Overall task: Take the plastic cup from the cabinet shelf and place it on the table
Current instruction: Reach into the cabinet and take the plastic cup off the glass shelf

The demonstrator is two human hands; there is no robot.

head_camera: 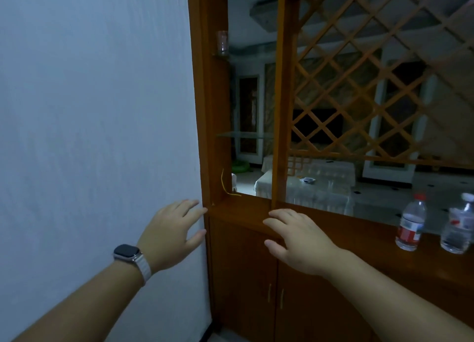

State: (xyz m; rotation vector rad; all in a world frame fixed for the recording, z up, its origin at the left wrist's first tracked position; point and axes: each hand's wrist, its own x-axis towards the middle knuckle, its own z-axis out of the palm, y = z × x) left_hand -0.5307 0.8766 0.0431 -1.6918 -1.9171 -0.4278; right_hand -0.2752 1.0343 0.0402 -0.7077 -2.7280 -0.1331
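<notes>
While both hands, left (171,230) and right (297,241), hover spread and empty at the cabinet ledge (238,209), the plastic cup (222,43) stands upright, long axis vertical, on the upper glass shelf (222,56).

Open bay (251,105) beside lattice (372,85), glass shelf (243,135) crossing it

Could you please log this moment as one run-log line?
phase: pre-reach | left hand: open, empty | right hand: open, empty | plastic cup: upright on upper shelf, untouched | two bottles on counter
</notes>
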